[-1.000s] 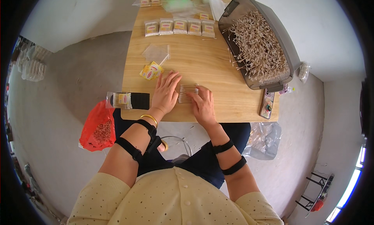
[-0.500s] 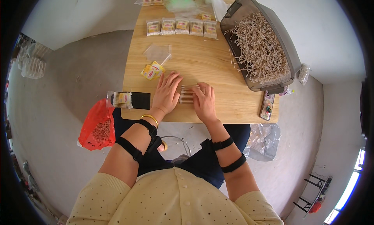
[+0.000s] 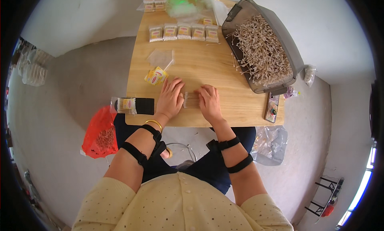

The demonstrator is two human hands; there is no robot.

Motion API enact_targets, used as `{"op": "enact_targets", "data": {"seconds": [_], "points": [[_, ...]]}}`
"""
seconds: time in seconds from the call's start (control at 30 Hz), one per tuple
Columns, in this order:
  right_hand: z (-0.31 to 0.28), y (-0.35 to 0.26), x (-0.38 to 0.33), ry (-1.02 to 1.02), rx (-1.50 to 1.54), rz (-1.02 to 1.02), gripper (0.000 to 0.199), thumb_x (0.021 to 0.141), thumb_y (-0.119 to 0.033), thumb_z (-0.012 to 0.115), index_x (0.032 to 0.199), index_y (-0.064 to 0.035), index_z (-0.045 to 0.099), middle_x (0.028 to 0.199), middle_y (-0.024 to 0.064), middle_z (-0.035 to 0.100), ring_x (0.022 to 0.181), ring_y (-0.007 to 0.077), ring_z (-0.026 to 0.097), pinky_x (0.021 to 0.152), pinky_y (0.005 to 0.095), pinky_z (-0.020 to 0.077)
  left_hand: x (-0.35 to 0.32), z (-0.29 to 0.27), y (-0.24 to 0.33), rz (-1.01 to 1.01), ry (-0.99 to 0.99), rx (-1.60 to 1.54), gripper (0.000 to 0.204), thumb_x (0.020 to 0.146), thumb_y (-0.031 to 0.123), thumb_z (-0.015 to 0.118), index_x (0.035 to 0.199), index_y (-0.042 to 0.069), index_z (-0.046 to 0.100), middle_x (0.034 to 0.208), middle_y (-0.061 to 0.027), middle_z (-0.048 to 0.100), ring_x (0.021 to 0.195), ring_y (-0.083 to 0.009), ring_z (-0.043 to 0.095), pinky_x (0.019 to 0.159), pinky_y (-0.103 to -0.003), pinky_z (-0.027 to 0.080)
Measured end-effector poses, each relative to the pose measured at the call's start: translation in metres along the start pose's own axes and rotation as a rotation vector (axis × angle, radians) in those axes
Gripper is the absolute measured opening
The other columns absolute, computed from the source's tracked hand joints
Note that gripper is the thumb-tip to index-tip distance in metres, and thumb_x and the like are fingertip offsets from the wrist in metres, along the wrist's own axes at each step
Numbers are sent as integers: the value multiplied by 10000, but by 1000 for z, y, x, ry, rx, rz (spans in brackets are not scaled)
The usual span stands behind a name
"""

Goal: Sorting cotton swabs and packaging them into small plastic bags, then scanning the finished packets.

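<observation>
A flat row of cotton swabs [image 3: 192, 99] lies side by side on the wooden table, between my two hands. My left hand [image 3: 170, 99] rests on the tabletop with its fingers stretched out, its thumb side at the swabs' left ends. At their right ends is my right hand [image 3: 210, 103], palm down, fingers extended and slightly bent, fingertips touching or close to the tips. Beyond my left fingers lie yellow printed cards [image 3: 156, 76] and clear plastic sleeves [image 3: 162, 58]. A filled swab packet [image 3: 126, 105] sits on a black pad [image 3: 145, 106] left of my left hand.
A grey bin [image 3: 295, 57] heaped with loose swabs [image 3: 262, 51] stands tilted at the right. Several filled packets [image 3: 184, 31] line the far side, near clear bags [image 3: 182, 9]. A phone [image 3: 272, 107] lies at the right edge; a red bag [image 3: 99, 137] hangs lower left.
My right index finger has drawn back from over the swabs toward their right ends. The left hand stays in place. The whole view has shifted slightly.
</observation>
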State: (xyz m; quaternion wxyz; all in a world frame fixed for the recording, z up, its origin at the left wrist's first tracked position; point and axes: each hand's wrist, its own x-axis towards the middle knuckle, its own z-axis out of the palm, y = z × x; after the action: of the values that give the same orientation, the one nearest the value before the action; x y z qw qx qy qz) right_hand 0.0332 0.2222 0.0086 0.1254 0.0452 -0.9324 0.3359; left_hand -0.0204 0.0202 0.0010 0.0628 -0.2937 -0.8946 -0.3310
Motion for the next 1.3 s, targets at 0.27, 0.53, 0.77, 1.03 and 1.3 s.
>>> {"op": "enact_targets", "data": {"seconds": [0.27,0.53,0.77,1.03,1.3], "points": [[-21,-6,-36,-100,-173,-32,706,941,-242,665,1547,-24,374,1583,213,388,1478,412,340,1244,509,256,-19,-10,3,67,-170,239,656,1072,443,430,1528,-28,392,1605,-174,386,1543,-326,284,1283,-531,119],[11,-4,-34,-182,-398,-76,860,988,-477,575,1608,15,237,1669,263,230,1573,400,177,1286,525,135,-32,21,27,-7,-140,308,971,1022,663,362,1587,-111,204,1682,-279,175,1592,-371,108,1282,-558,34],[22,-3,-37,-146,-416,-67,838,1012,-512,505,1603,22,245,1676,281,185,1577,421,143,1287,535,123,-29,25,34,-61,-191,363,1052,987,732,347,1582,-124,209,1681,-293,168,1597,-374,84,1284,-542,24],[18,-14,-33,-234,-514,-14,890,1008,-588,474,1618,11,227,1690,263,167,1590,380,118,1294,514,98,-32,-1,14,-110,-112,112,891,1048,570,398,1586,-112,199,1669,-305,187,1581,-395,149,1276,-555,83],[17,-18,-33,-244,-528,22,914,1005,-629,459,1631,-8,217,1699,255,149,1594,366,108,1297,492,79,-107,-129,-70,-513,154,26,734,1115,516,183,1615,-18,243,1681,-211,263,1581,-331,194,1289,-490,50]]}}
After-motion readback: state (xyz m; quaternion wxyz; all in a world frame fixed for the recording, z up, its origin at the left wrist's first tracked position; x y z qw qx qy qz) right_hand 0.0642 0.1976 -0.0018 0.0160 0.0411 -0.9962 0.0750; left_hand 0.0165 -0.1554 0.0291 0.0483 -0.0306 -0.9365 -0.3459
